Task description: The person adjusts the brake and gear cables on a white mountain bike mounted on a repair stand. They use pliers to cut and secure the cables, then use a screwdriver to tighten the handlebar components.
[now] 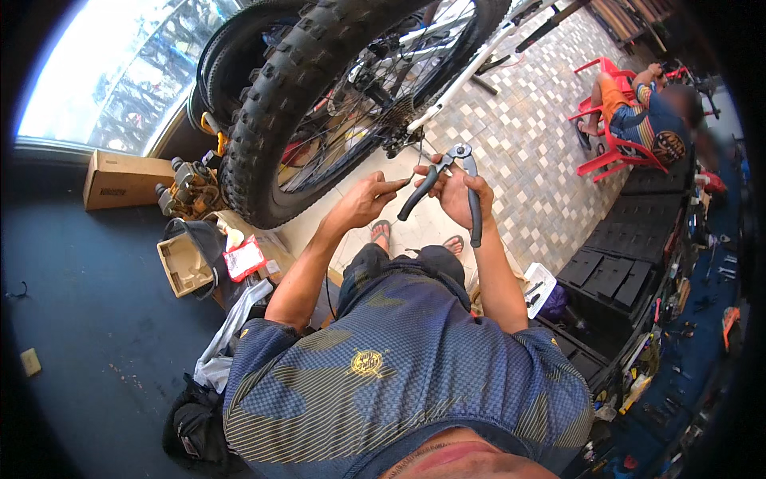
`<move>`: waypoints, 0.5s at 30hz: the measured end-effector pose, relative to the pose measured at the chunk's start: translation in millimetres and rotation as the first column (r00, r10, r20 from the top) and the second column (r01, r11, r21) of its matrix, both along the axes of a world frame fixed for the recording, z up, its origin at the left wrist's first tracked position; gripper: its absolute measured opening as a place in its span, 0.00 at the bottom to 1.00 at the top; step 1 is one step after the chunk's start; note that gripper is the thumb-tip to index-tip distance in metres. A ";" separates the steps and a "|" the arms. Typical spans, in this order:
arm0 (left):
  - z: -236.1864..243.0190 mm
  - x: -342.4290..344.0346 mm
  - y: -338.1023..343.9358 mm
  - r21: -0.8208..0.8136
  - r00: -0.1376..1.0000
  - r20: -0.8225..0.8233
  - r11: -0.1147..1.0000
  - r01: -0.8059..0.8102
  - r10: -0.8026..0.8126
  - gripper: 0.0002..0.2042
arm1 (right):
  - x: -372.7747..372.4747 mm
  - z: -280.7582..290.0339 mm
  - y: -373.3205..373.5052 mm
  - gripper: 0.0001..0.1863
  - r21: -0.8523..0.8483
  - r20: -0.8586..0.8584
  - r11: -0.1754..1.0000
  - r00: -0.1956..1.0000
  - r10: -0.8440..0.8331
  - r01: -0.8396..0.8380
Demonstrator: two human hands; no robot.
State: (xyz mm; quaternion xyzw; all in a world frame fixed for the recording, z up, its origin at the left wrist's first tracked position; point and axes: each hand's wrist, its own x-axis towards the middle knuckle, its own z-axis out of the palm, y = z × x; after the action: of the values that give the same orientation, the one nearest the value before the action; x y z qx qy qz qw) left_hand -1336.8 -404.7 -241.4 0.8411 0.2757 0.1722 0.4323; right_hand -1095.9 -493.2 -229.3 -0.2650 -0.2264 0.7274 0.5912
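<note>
In my right hand [453, 195] is a pair of cable cutters [475, 214] with dark grips and a silver head. The handles are spread apart and the jaws point up. Just left of it, my left hand [367, 201] is closed, thumb and index finger pinching a thin dark cable [415, 169]. This cable runs down from near the rear derailleur [393, 144] to my fingertips. Above both hands is a bicycle's rear wheel with a thick knobby tire [271, 120], its cassette [399, 112] close over the cutters.
A cardboard box [128, 180] and a dark bin [209, 251] sit at the left. Black crates [610, 275] line the right, beside a bench strewn with tools [706, 279]. Farther off, a person [658, 120] sits on a red chair [610, 156]. A white tray [539, 289] lies near my right elbow.
</note>
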 end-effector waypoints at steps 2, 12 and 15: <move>-1.4 -2.9 3.7 -0.012 1.000 0.012 1.000 -0.007 0.007 0.18 | 2.4 -3.9 8.2 0.44 0.003 0.065 0.999 0.997 -0.035 0.035; -52.7 -2.9 12.0 -0.339 0.782 0.191 0.788 -0.514 0.593 0.05 | -11.8 5.4 36.5 0.40 0.017 -0.237 1.000 0.972 -0.005 0.010; -69.5 8.6 20.5 -0.400 0.672 0.310 0.734 -0.549 0.672 0.05 | -12.1 8.5 43.8 0.41 -0.025 -0.242 0.999 0.970 -0.033 0.028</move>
State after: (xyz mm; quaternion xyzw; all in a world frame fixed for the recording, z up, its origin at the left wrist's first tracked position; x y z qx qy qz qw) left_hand -1328.2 -384.1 -310.9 0.5691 0.4607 0.4514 0.5100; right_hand -1108.0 -449.5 -220.8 -0.1837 -0.1407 0.7476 0.6225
